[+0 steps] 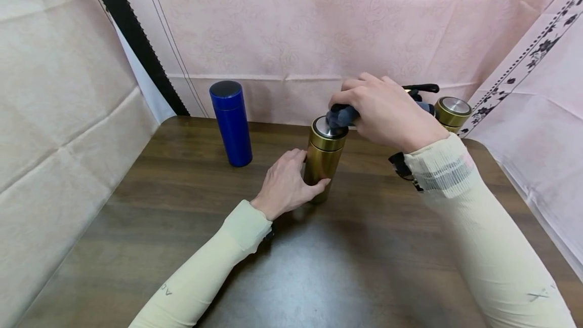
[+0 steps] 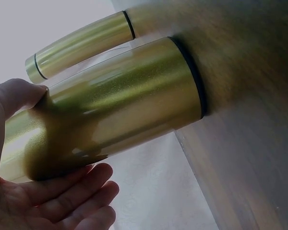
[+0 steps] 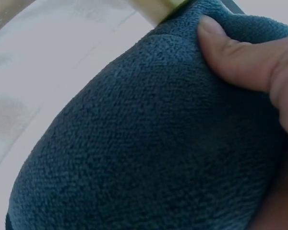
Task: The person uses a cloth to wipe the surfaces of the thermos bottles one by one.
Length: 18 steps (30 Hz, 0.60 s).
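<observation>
A gold vacuum flask [image 1: 322,166] with a silver-topped lid [image 1: 324,127] stands upright on the wooden table. My left hand [image 1: 289,181] holds its body from the left, thumb on one side and fingers on the other, as the left wrist view also shows. My right hand [image 1: 380,110] pinches a dark blue-grey cloth [image 3: 129,134] and presses a bunched part of it onto the lid's top. In the right wrist view, the cloth hangs broad below the thumb [image 3: 235,57] and covers most of the scene.
A blue flask [image 1: 233,128] with a dark top stands at the back left. Behind my right wrist is another gold flask [image 1: 452,111], partly hidden. Beside it a black handle-like piece [image 1: 423,87] shows. Pale pink fabric [image 1: 291,34] hangs behind the table [image 1: 182,227].
</observation>
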Available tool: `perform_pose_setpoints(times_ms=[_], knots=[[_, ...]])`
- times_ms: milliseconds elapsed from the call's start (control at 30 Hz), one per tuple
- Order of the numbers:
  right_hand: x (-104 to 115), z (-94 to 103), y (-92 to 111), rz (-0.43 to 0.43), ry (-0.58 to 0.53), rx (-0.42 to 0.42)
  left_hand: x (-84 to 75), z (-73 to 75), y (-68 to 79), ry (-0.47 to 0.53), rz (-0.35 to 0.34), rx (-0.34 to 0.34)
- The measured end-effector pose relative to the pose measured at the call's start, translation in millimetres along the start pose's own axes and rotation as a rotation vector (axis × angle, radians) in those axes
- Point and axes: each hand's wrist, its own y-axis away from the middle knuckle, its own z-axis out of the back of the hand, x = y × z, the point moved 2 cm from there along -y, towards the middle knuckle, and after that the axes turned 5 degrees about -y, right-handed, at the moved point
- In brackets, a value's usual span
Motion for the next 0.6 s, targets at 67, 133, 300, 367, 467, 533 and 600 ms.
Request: perform_pose_setpoints(times_ms=[67, 133, 300, 367, 467, 533, 600], knots=[[0, 1.5, 3, 0.003, -0.006, 0.009, 0.4, -0.2, 0.1, 0.004, 0.0, 0.001], [1, 3.1, 6, 0.005, -0.006, 0.018, 0.6, -0.3, 0.1, 0.007, 0.001, 0.0], [8, 5.4, 11, 0.038, 0.003, 0.026, 0.9, 0.2, 0.3, 0.005, 0.0, -0.001], [13, 5.1, 12, 0.061, 0.004, 0.022, 1.1, 0.8, 0.7, 0.002, -0.006, -0.003], [21, 4.7, 11, 0.089, 0.02, 0.022, 1.1, 1.2, 1.0, -0.001, -0.017, -0.006], [26, 4.8, 10, 0.101, 0.032, 0.018, 0.7, 1.4, 0.8, 0.001, -0.021, -0.009], [29, 4.9, 8, 0.106, 0.039, 0.015, 0.1, 1.5, 0.4, 0.0, -0.022, -0.012]])
